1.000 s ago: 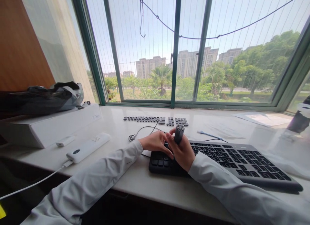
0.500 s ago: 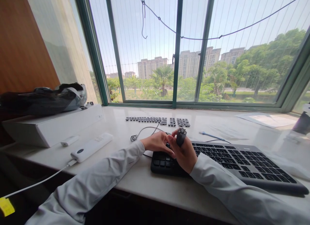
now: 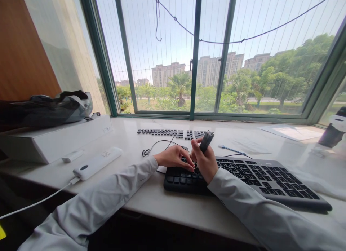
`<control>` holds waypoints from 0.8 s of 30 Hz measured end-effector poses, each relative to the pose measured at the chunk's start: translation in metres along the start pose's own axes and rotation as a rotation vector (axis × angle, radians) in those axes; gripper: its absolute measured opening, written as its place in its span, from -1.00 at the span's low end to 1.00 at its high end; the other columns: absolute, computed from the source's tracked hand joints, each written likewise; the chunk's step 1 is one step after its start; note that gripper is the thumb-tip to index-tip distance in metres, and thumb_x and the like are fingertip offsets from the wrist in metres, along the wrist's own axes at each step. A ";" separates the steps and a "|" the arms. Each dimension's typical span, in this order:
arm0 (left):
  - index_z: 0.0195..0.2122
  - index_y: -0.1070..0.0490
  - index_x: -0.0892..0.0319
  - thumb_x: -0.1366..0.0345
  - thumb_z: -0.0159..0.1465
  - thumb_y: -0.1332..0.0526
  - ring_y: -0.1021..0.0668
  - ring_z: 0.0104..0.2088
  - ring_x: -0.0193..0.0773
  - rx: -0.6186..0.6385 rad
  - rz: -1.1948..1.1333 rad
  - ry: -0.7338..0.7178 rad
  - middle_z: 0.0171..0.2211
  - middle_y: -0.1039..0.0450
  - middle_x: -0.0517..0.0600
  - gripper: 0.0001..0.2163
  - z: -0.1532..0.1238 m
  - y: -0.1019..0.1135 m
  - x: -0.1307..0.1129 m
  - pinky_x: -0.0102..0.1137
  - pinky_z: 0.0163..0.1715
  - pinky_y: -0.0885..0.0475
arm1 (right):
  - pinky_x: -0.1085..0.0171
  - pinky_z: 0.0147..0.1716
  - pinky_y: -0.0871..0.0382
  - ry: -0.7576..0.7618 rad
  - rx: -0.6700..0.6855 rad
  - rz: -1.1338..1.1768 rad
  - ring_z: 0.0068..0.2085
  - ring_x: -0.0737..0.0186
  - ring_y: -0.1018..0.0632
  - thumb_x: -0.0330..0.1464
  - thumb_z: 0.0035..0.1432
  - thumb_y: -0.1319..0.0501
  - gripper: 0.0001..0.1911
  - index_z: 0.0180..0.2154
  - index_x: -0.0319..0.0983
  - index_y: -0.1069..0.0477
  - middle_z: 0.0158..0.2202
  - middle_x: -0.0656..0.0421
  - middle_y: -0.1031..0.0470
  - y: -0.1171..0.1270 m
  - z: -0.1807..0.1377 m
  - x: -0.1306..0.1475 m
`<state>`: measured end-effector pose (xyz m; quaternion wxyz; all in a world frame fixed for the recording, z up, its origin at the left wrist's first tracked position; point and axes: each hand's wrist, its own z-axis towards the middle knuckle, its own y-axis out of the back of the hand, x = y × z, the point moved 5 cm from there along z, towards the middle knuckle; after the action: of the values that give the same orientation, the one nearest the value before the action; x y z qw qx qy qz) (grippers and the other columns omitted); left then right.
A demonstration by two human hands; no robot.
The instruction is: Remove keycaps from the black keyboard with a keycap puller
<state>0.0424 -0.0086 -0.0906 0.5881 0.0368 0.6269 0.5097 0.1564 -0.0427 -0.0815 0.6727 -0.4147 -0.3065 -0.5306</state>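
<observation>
A dark keyboard (image 3: 270, 193) lies along the front of the table. Keycaps sit on its lower left part, while bare key sockets show over the middle and right. My left hand (image 3: 173, 158) is over its left end, thumb and forefinger curled close together; anything small between them is hidden. Just to the right, my right hand (image 3: 207, 164) is wrapped round a black-handled tool (image 3: 207, 141), whose upper end is split and sticks out above the fist. The tool's lower end is hidden behind the fingers, close to the keys.
Loose keycaps (image 3: 159, 131) lie in rows near the window. A cable (image 3: 159, 141) and a thin blue stick (image 3: 234, 150) are behind the keyboard. At left are a white power bank (image 3: 97, 163), a small white device (image 3: 72, 156) and a white box (image 3: 54, 144) with a dark bag on top.
The upper end of the tool has tilted to the right, and my right hand has turned with it. My left fingertips now show more clearly over the keys. The view has shifted slightly.
</observation>
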 end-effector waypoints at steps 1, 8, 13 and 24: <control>-0.29 -0.65 0.21 0.07 0.06 -0.42 -0.45 -0.41 -0.36 -0.014 0.010 -0.005 -0.39 -0.59 0.00 -0.69 0.000 0.001 0.000 -0.48 -0.39 -0.27 | 0.33 -0.64 -0.05 -0.015 -0.013 0.032 -0.67 0.41 -0.14 0.03 0.01 -0.31 -0.53 -0.36 -0.14 -0.16 -0.72 0.44 -0.11 0.001 0.001 -0.001; -0.28 -0.65 0.20 0.09 0.11 -0.40 -0.35 -0.46 -0.41 -0.059 0.026 -0.029 -0.40 -0.57 0.00 -0.72 0.000 0.006 -0.005 -0.48 -0.48 -0.15 | 0.37 -0.65 -0.04 -0.001 -0.095 0.213 -0.66 0.45 -0.11 -0.05 -0.01 -0.37 -0.56 -0.38 -0.15 -0.19 -0.71 0.44 -0.08 0.009 0.010 0.013; -0.18 -0.63 0.12 0.07 0.14 -0.38 -0.30 -0.50 -0.44 -0.060 0.180 -0.058 -0.36 -0.53 -0.04 -0.70 -0.002 0.002 -0.018 -0.50 -0.47 -0.18 | 0.37 -0.65 -0.01 0.059 -0.138 0.242 -0.65 0.46 -0.10 -0.09 -0.03 -0.40 -0.57 -0.39 -0.16 -0.20 -0.71 0.43 -0.08 0.020 0.019 0.026; -0.22 -0.61 0.21 0.13 0.18 -0.35 -0.36 -0.55 -0.47 -0.073 0.054 -0.041 -0.36 -0.56 0.01 -0.74 -0.003 -0.001 -0.021 -0.54 -0.56 -0.25 | 0.32 -0.54 -0.12 0.164 0.037 -0.540 -0.57 0.35 -0.27 -0.03 0.12 -0.19 -0.64 -0.44 -0.18 -0.24 -0.62 0.29 -0.24 0.034 0.030 0.033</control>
<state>0.0471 -0.0247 -0.0773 0.5879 0.0426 0.5944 0.5470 0.1981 -0.0285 -0.0468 0.5370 -0.2613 -0.3602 -0.7166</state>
